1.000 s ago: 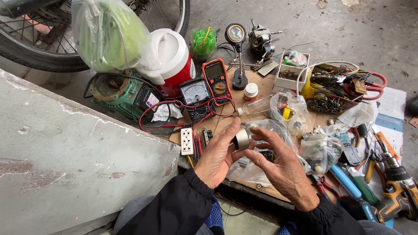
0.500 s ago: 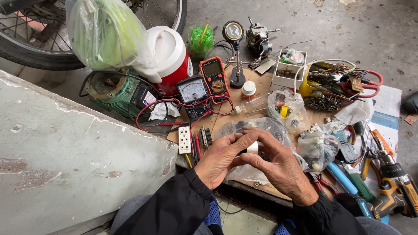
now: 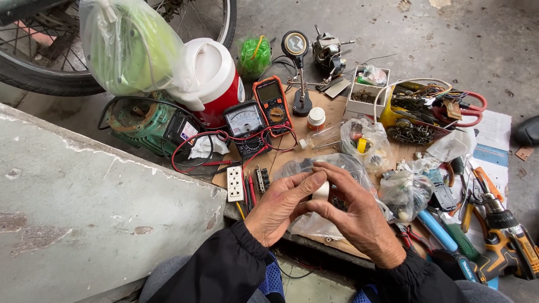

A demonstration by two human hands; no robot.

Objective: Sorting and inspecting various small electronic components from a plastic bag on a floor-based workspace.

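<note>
1. Concrete ground carries a cluttered wooden board (image 3: 331, 112) that serves as a counter, with a bicycle wheel (image 3: 50, 67) and a red and white jug (image 3: 210, 78) behind it.
2. On the counter lie an orange digital multimeter (image 3: 272, 100), a black analogue meter (image 3: 245, 122), a white socket strip (image 3: 234, 183) and several clear plastic bags (image 3: 365, 140).
3. Both hands meet over one bag at the near edge; the left hand (image 3: 278, 210) and right hand (image 3: 359, 221) close their grip together on a small white roll of tape (image 3: 321, 192), fingertips pinching its rim.
4. Judging by the pose, the work on the roll looks under way; nothing taped or finished shows.
5. Compared with a second ago, the roll sits lower and more hidden between the fingers, which now curl more tightly around it.
6. A yellow cordless drill (image 3: 508, 247) lies far right.
</note>
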